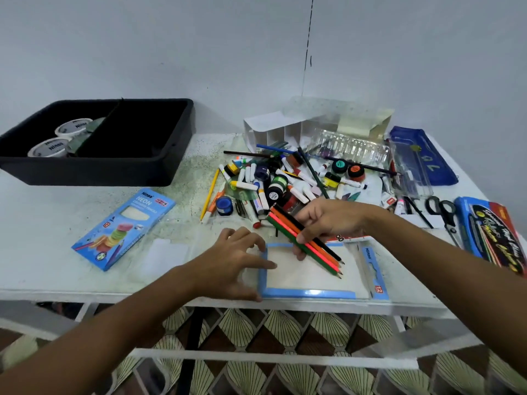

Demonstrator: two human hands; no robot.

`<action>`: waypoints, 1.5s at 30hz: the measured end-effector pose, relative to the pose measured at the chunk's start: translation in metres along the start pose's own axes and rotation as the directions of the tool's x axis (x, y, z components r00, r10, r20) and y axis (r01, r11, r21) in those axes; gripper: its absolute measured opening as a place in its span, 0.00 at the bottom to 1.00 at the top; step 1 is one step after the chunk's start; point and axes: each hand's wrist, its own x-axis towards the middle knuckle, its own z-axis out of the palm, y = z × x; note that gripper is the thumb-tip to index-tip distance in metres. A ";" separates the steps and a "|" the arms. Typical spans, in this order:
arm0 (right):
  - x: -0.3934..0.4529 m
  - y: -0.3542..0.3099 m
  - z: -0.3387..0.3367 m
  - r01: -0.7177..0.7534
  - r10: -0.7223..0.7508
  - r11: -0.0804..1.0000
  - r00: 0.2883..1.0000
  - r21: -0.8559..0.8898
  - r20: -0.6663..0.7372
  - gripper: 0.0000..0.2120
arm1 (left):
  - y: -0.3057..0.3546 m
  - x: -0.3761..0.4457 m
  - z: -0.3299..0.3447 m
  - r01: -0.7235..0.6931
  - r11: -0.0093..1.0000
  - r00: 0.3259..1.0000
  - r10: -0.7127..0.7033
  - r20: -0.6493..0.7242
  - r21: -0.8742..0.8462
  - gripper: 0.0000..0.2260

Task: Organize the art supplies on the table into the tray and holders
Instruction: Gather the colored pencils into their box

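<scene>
Over the blue box (310,293), my right hand (328,220) grips the pencils (306,240), points slanting toward me; left hand (236,260), fingers spread, presses the box's left edge.

A single head-worn camera looks forward and steeply down from above the near edge of the desk (85,212), close enough that both forearms reach in from the bottom corners. It faces the far wall (256,52), which fills the upper third of the view. The wide lens bows the desk edge and stretches things at the sides. The black tray (176,155) sits far left, the scissors (442,209) at the right. Beneath the near edge, the patterned floor (256,332) shows through the desk frame.
</scene>
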 end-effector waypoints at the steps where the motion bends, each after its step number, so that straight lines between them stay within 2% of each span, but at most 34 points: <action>1: 0.000 0.000 0.002 -0.018 0.019 0.997 1.000 -0.072 0.003 0.04 | 0.001 0.000 0.003 -0.011 1.000 0.999 0.011 -0.035 0.008 0.25; 6: 0.003 0.000 0.014 -0.132 0.147 0.867 0.989 -0.481 -0.007 0.06 | -0.003 -0.003 0.012 -0.011 0.999 0.980 0.004 -0.197 -0.030 0.24; 12: 0.009 -0.001 0.032 -0.201 0.161 0.710 0.979 -0.675 -0.122 0.09 | 0.001 -0.013 0.024 0.041 0.997 0.957 -0.060 -0.285 -0.070 0.24; 14: 0.011 0.001 0.038 -0.220 0.164 0.673 0.975 -0.706 -0.148 0.06 | 0.002 -0.012 0.024 0.052 0.996 0.956 -0.071 -0.286 -0.073 0.25; 19: 0.012 0.004 0.046 -0.255 0.146 0.619 0.967 -0.743 -0.209 0.09 | 0.004 -0.014 0.023 0.066 0.994 0.959 -0.088 -0.270 -0.092 0.26; 23: 0.013 0.007 0.048 -0.261 0.028 0.586 0.953 -0.767 -0.303 0.06 | 0.003 -0.014 0.024 0.077 0.992 0.960 -0.100 -0.261 -0.097 0.27; 27: 0.007 0.008 0.050 -0.256 -0.069 0.620 0.924 -0.741 -0.377 0.13 | 0.005 -0.014 0.023 0.073 0.993 0.963 -0.095 -0.254 -0.098 0.27; 32: -0.004 0.014 0.051 -0.216 -0.223 0.610 0.876 -0.763 -0.427 0.12 | 0.008 -0.014 0.017 0.096 0.986 0.963 -0.126 -0.240 -0.133 0.28; 37: -0.030 0.023 0.032 -0.233 -0.147 0.588 0.911 -0.775 -0.385 0.18 | 0.018 0.003 0.008 0.106 0.984 0.924 -0.150 -0.351 -0.142 0.18; 41: -0.047 0.036 0.031 -0.267 -0.104 0.502 0.926 -0.823 -0.364 0.24 | 0.022 0.027 0.004 0.056 0.998 0.974 -0.046 -0.222 0.037 0.16; 45: -0.051 0.046 0.035 -0.319 -0.085 0.425 0.918 -0.847 -0.388 0.30 | 0.024 0.040 0.006 0.021 0.990 0.991 -0.003 -0.131 0.137 0.16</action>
